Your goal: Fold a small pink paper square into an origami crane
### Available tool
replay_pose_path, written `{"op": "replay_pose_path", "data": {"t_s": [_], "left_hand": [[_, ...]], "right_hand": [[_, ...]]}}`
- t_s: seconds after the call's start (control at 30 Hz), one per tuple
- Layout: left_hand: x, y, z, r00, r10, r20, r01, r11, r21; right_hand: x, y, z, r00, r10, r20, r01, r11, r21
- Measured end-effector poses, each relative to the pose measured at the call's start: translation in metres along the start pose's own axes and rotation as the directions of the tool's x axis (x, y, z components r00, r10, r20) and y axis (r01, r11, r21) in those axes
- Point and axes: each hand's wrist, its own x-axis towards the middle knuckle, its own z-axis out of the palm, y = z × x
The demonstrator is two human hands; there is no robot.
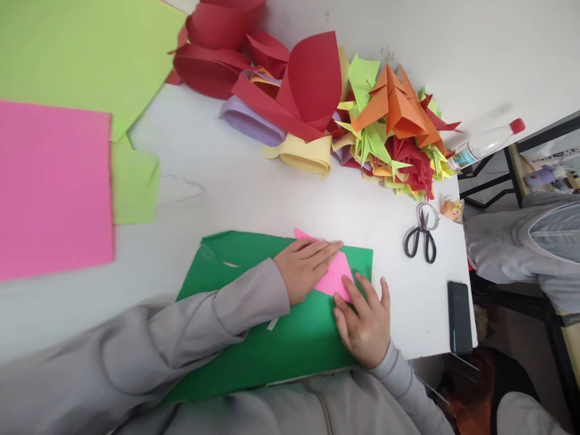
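Observation:
A small folded pink paper lies on a green board near the table's front edge. My left hand rests flat on the paper's upper left part, its fingers stretched out side by side and pointing right. On the paper's lower right corner are the fingertips of my right hand, whose fingers are spread and bent. Part of the paper is hidden under my left hand.
Black scissors and a dark phone lie on the right. Behind are folded paper shapes, red paper loops and a bottle. Pink sheets and green sheets are at left. A person's grey clothing shows at right.

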Motion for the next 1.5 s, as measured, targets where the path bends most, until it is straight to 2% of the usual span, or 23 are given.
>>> {"op": "replay_pose_path", "data": {"t_s": [0.17, 0.43, 0.6, 0.67, 0.73, 0.8, 0.87, 1.03, 1.2, 1.33, 1.5], "left_hand": [[0.001, 0.000, -0.001, 1.000, 0.008, -0.027, -0.007, 1.000, 0.014], [-0.001, 0.000, 0.000, 1.000, -0.006, -0.011, 0.006, 1.000, -0.015], [-0.001, 0.000, 0.001, 1.000, -0.010, 0.007, 0.010, 1.000, -0.023], [0.000, 0.000, 0.000, 1.000, -0.005, 0.015, 0.005, 1.000, -0.027], [0.001, 0.000, -0.002, 1.000, -0.002, 0.022, 0.003, 1.000, -0.024], [0.001, 0.000, -0.004, 1.000, 0.007, 0.026, -0.007, 1.000, -0.022], [0.000, 0.000, -0.005, 1.000, 0.019, 0.019, -0.018, 1.000, -0.014], [-0.010, 0.012, 0.000, 0.999, -0.018, -0.040, 0.019, 0.999, 0.034], [-0.019, 0.024, 0.007, 0.998, -0.060, 0.035, 0.060, 0.998, -0.002], [-0.023, 0.020, 0.006, 0.993, -0.101, 0.058, 0.101, 0.995, 0.008], [-0.029, 0.014, 0.007, 0.981, -0.191, 0.015, 0.189, 0.979, 0.081]], "right_hand": [[-0.015, 0.012, -0.007, 0.998, 0.037, -0.048, -0.037, 0.999, 0.014], [-0.043, 0.031, -0.012, 0.997, -0.008, -0.075, 0.013, 0.998, 0.066], [-0.036, 0.034, -0.022, 0.988, 0.010, -0.155, 0.020, 0.982, 0.187], [-0.022, 0.029, -0.021, 0.996, -0.008, -0.088, 0.021, 0.988, 0.155], [-0.004, 0.020, -0.015, 0.999, -0.021, 0.044, 0.017, 0.996, 0.092], [0.012, 0.010, -0.005, 0.985, -0.060, 0.162, 0.052, 0.997, 0.054], [0.022, 0.000, 0.007, 0.970, -0.024, 0.241, 0.022, 1.000, 0.011], [0.024, -0.009, 0.022, 0.961, 0.002, 0.275, 0.006, 1.000, -0.028], [0.020, -0.007, 0.022, 0.964, -0.008, 0.267, 0.013, 1.000, -0.014], [0.020, -0.007, 0.022, 0.955, 0.013, 0.298, -0.013, 1.000, -0.001], [0.018, -0.007, 0.024, 0.947, 0.009, 0.321, -0.012, 1.000, 0.005]]}}
